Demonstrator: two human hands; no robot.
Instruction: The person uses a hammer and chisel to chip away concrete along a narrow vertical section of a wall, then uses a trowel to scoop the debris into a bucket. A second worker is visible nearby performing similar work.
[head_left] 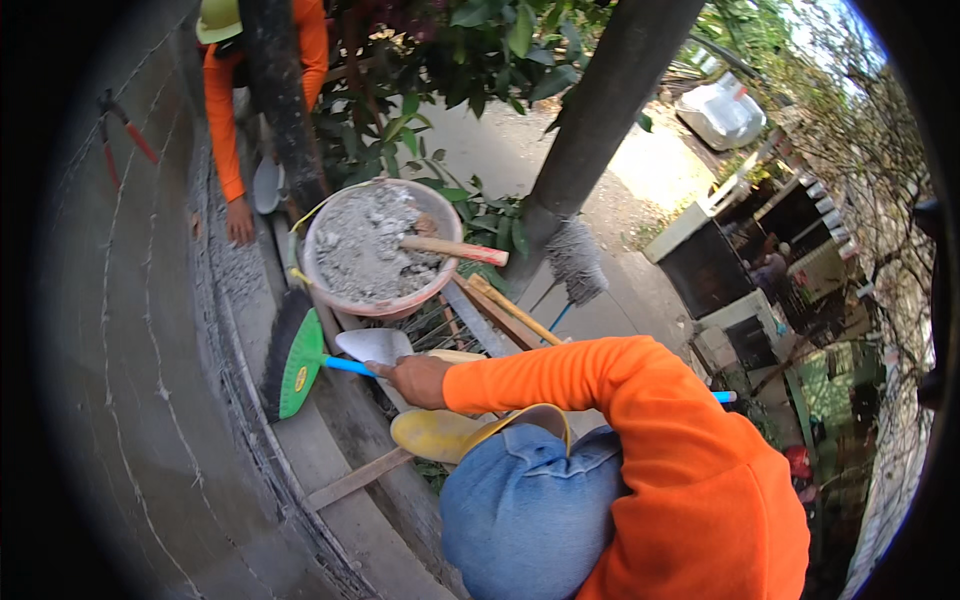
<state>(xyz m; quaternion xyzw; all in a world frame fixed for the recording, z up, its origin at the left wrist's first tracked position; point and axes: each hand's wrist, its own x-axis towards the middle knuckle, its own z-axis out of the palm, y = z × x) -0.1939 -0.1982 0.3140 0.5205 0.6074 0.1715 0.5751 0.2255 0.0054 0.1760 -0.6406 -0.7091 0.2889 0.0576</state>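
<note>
My right hand (415, 380), at the end of an orange sleeve, has its fingers curled where a pale trowel blade (375, 345) meets the blue pole (345, 365) of a broom; I cannot make out which it grips. The green broom head (302, 365) with dark bristles lies against the concrete ledge at left. Just beyond, a pink-rimmed tub (360, 260) holds grey mortar mix and a wooden-handled tool (450, 248). My left hand is not in view. My bent knee in jeans (530, 500) and a yellow boot (435, 432) are below the hand.
A co-worker's hand (240, 225) reaches down beside a post (275, 100) at top left. A concrete wall (130, 350) with wire and red-handled cutters (137, 135) lines the left. A leaning column (600, 120), a mop head (575, 260) and loose boards (500, 310) are ahead.
</note>
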